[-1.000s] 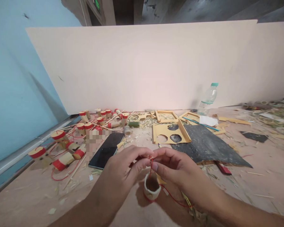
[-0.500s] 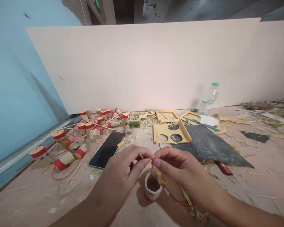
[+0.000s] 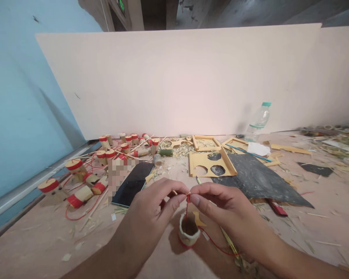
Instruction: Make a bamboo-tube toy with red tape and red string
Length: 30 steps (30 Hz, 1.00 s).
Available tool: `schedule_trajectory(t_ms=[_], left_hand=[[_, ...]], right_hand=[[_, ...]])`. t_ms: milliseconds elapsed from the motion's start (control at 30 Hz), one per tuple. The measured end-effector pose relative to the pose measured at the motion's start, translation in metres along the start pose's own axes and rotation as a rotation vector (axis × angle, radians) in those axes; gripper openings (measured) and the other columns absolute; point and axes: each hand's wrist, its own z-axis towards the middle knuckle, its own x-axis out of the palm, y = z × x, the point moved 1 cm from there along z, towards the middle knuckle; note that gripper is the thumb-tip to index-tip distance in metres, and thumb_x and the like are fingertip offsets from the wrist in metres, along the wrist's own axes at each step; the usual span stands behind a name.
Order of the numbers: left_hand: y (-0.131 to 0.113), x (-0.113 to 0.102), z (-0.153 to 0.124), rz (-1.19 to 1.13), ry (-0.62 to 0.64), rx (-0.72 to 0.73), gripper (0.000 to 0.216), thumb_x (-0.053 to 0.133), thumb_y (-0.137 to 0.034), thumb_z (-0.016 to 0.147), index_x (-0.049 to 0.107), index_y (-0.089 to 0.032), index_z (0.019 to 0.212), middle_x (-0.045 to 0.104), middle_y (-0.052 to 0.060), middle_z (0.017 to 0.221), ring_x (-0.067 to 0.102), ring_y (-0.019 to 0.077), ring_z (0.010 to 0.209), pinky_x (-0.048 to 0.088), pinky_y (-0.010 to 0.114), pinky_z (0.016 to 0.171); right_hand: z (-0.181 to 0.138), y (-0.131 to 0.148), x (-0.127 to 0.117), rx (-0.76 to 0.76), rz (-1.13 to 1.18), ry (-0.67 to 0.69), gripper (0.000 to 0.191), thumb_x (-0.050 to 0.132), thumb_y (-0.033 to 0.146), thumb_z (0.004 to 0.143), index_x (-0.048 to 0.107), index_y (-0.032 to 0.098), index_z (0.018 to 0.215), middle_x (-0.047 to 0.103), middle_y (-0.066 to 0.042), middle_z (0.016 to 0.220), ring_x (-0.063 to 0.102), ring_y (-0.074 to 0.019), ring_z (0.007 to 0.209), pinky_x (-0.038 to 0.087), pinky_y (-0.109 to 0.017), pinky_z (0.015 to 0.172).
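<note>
My left hand and my right hand meet fingertip to fingertip above the table. Both are closed in a pinch on a red string, which seems to be wound on a tiny pale stick piece between the fingertips. The string drops into a short bamboo tube standing upright below, its rough pale rim facing up and a red band around its base. More red string curves out from the tube to the right, under my right hand. A small piece of yellow card lies beside the tube.
Several red-topped bamboo tubes with strings and thin sticks crowd the left side. A phone lies by my left hand. Beyond are a yellow card with round holes, a black sheet and a plastic bottle. Shavings litter the table.
Almost nothing differs. Both hands keep the same pinch on the string above the tube; the whole view has shifted very slightly.
</note>
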Motion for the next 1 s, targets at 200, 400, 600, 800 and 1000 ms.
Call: schedule_trajectory(t_ms=[200, 400, 600, 800, 1000], left_hand=[[0.0021, 0.0, -0.001, -0.001, 0.021, 0.013, 0.018, 0.061, -0.021, 0.104, 0.077, -0.028, 0.098, 0.078, -0.005, 0.093, 0.071, 0.0161, 0.086, 0.049, 0.026, 0.076], [0.0038, 0.0012, 0.0004, -0.026, 0.013, 0.029, 0.019, 0.062, -0.018, 0.103, 0.077, -0.029, 0.097, 0.077, -0.007, 0.092, 0.071, 0.0133, 0.086, 0.049, 0.023, 0.078], [0.0011, 0.0015, 0.0006, -0.033, 0.005, 0.06, 0.021, 0.062, -0.016, 0.103, 0.077, -0.029, 0.096, 0.078, -0.008, 0.092, 0.071, 0.0126, 0.087, 0.049, 0.022, 0.079], [0.0004, 0.0009, -0.0007, -0.06, 0.023, 0.038, 0.021, 0.062, -0.017, 0.103, 0.077, -0.029, 0.096, 0.078, -0.008, 0.092, 0.072, 0.0121, 0.087, 0.049, 0.02, 0.079], [0.0016, 0.0006, -0.0011, -0.075, 0.034, 0.005, 0.022, 0.061, -0.015, 0.101, 0.077, -0.029, 0.098, 0.079, -0.007, 0.094, 0.072, 0.0128, 0.087, 0.049, 0.021, 0.078]], right_hand=[[0.0006, -0.0017, 0.0005, 0.029, 0.075, 0.01, 0.024, 0.08, 0.047, 0.089, 0.08, 0.023, 0.089, 0.079, -0.003, 0.087, 0.069, -0.0224, 0.085, 0.055, -0.032, 0.08], [0.0007, -0.0024, 0.0026, 0.077, 0.22, 0.047, 0.021, 0.089, 0.039, 0.083, 0.078, 0.022, 0.088, 0.079, 0.0, 0.085, 0.069, -0.019, 0.082, 0.055, -0.027, 0.075], [0.0019, -0.0018, 0.0044, 0.123, 0.334, 0.076, 0.026, 0.094, 0.038, 0.078, 0.077, 0.02, 0.088, 0.077, 0.001, 0.082, 0.065, -0.0152, 0.075, 0.053, -0.024, 0.07], [0.001, -0.0004, 0.0041, 0.109, 0.292, 0.089, 0.024, 0.09, 0.037, 0.081, 0.074, 0.019, 0.088, 0.075, 0.0, 0.081, 0.064, -0.0158, 0.075, 0.052, -0.026, 0.072], [0.0002, -0.0007, 0.0043, 0.12, 0.263, 0.094, 0.024, 0.087, 0.037, 0.082, 0.074, 0.018, 0.088, 0.075, -0.001, 0.081, 0.065, -0.0166, 0.076, 0.052, -0.027, 0.073]])
